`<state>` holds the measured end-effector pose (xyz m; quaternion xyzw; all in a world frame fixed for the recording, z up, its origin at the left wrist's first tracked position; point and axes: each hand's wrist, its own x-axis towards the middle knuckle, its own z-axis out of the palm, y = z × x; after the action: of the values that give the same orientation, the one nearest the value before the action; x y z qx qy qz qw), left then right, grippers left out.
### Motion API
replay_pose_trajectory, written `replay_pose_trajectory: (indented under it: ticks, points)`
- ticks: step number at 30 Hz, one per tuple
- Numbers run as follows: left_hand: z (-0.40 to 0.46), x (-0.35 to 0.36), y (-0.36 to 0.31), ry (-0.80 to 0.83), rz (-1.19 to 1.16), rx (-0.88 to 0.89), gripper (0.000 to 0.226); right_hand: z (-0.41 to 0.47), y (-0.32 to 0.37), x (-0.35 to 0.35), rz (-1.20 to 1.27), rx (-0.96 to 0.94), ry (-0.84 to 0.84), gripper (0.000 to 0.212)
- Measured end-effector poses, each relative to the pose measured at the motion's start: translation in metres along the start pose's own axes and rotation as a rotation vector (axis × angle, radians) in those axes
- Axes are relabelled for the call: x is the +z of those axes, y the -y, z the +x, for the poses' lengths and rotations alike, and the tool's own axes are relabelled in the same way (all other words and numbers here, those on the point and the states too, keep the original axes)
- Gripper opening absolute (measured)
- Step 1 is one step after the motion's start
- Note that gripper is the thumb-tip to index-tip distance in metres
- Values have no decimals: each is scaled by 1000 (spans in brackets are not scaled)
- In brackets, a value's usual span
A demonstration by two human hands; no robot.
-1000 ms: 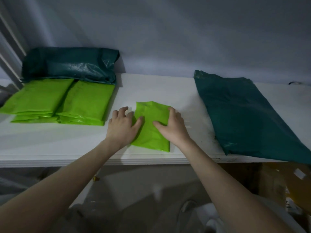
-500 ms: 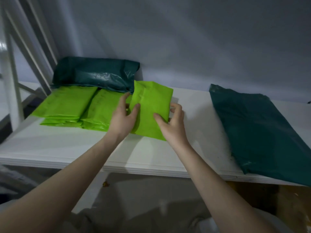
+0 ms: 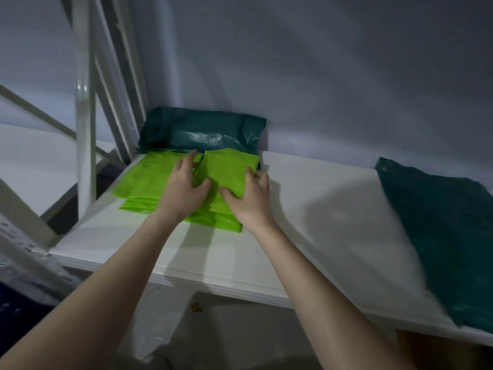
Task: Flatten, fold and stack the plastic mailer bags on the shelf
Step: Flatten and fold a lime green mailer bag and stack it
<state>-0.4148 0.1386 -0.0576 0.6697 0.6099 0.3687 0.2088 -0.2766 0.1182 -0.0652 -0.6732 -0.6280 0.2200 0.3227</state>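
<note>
A folded lime-green mailer bag (image 3: 228,169) is held just above the right-hand stack of folded green bags (image 3: 216,218) on the white shelf (image 3: 306,222). My left hand (image 3: 184,186) grips its left edge, thumb on top. My right hand (image 3: 250,194) holds its right edge, thumb on the near corner. A second stack of folded green bags (image 3: 145,180) lies to the left. Behind both sits a pile of folded dark green bags (image 3: 202,130). An unfolded dark green mailer (image 3: 442,236) lies flat at the right.
A white metal shelf upright with diagonal braces (image 3: 85,124) rises at the left, close to the stacks. The grey wall (image 3: 320,76) closes off the back. A brown cardboard box (image 3: 437,351) shows under the shelf at the right.
Both hands lifted the folded green bag off the middle of the shelf and carried it left, over the right-hand green stack. The view has swung left with them.
</note>
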Motion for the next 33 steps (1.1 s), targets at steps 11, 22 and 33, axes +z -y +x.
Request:
replay_pose_trajectory:
  ticks: [11, 22, 33]
  points:
    - [3, 13, 8, 86, 530, 191, 63, 12, 1, 12, -404, -105, 109, 69]
    - [6, 21, 0, 56, 584, 154, 60, 16, -3, -2, -365, -94, 168, 64]
    - [-15, 46, -52, 67, 510, 261, 59, -5, -43, -91, -422, -56, -15, 63]
